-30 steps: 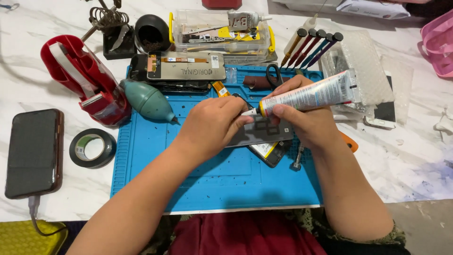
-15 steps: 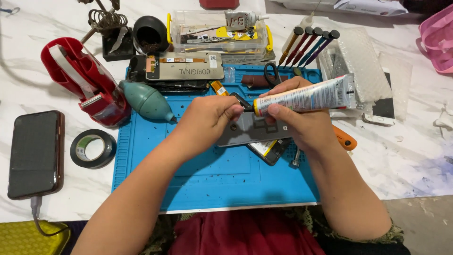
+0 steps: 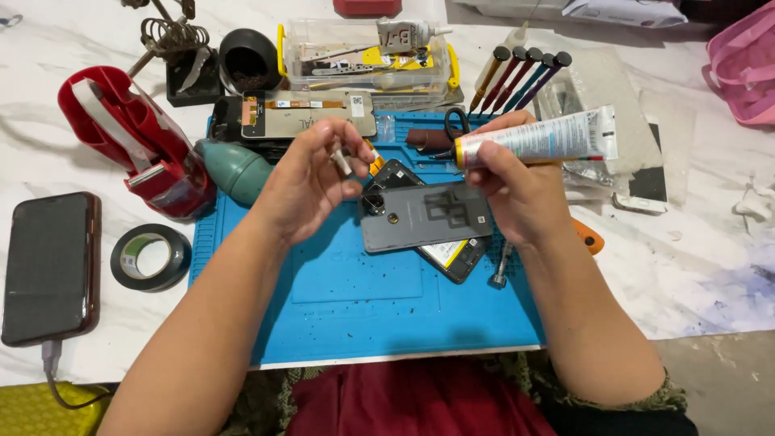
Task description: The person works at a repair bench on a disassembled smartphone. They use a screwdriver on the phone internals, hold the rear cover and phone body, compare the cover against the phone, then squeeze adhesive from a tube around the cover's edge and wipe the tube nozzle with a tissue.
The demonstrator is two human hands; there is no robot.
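Observation:
My right hand [image 3: 517, 190] grips a white glue tube [image 3: 537, 139] lying sideways, its yellow neck pointing left with no cap on it. My left hand [image 3: 311, 178] is raised above the blue work mat [image 3: 355, 299] and pinches a small pale cap [image 3: 342, 159] between thumb and fingertips. Below and between the hands a grey phone back cover [image 3: 424, 216] lies on the mat, resting partly over an opened phone body [image 3: 452, 257].
A red tape dispenser [image 3: 129, 137], a green air blower [image 3: 234, 168], a black tape roll [image 3: 151, 257] and a charging phone [image 3: 48, 266] lie left. A parts box [image 3: 367, 56], a display panel [image 3: 307, 115], several screwdrivers [image 3: 521, 77] and scissors sit behind.
The two hands have separated: the left hand lifted away to the left with the small cap, and the tube rose off the back cover, which now lies uncovered.

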